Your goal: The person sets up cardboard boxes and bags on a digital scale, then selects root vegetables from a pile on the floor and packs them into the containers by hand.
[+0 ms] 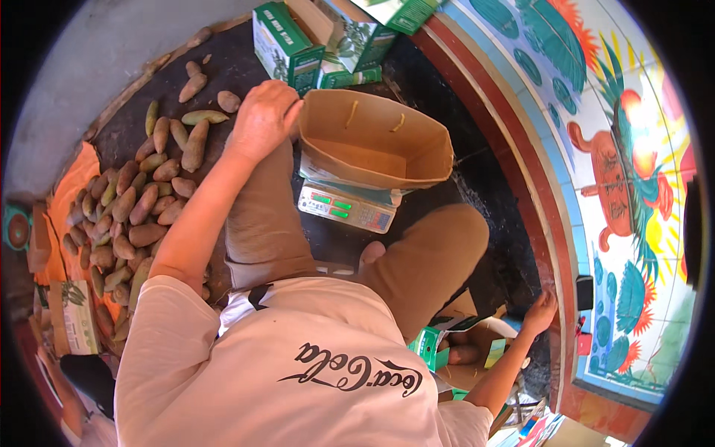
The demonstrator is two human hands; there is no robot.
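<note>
An upright brown paper bag [376,141] with string handles gapes on a digital scale [346,207], whose display glows green. At the bag's left rim is my left hand [264,115], its fingers closed on the edge. My right hand [540,311] reaches far out to the right, beside the red-brown wall ledge. Its fingers look curled together, and what they hold, if anything, is too small to make out. To the left lies a heap of long reddish-brown and greenish tubers or fruits [141,205]; I cannot tell which kind.
Green and white cartons [287,48] stand beyond the bag. By my right knee sits an open box [465,354] with several brown pieces inside. A printed carton [74,316] is beside the heap at left. Painted tiles [614,175] cover the right wall. Another person's arm [67,387] shows at lower left.
</note>
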